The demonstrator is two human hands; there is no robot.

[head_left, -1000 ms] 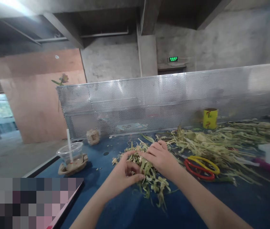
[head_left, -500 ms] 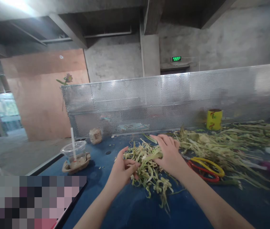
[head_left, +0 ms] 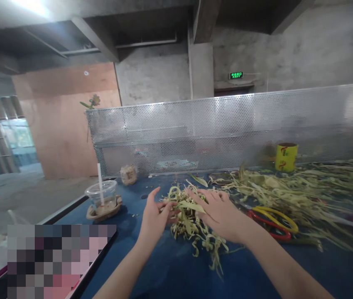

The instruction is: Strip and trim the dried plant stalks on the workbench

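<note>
A loose heap of pale green, partly dried leaf strips [head_left: 187, 226] lies on the blue table in front of me. My left hand [head_left: 155, 214] is at the heap's left side, one finger pointing up and the others bent in. Its thumb and fingertips close on the left end of a flat leaf strip [head_left: 190, 206]. From the right, my right hand [head_left: 221, 209] rests over the heap with its fingers stretched out, touching the other end of that strip. Beside my right wrist lie scissors [head_left: 271, 220] with red and yellow handles.
More long leaves [head_left: 276, 187] spread across the right of the table, near a yellow tape roll [head_left: 286, 158]. A plastic cup [head_left: 101, 195] with a straw stands in a cardboard holder at left, near a whitish block [head_left: 128, 174]. A perforated metal panel [head_left: 170, 137] runs behind.
My right hand has come down from above the heap and now lies flatter on it, fingers straighter. A leaf strip now spans both hands. The view has shifted slightly left.
</note>
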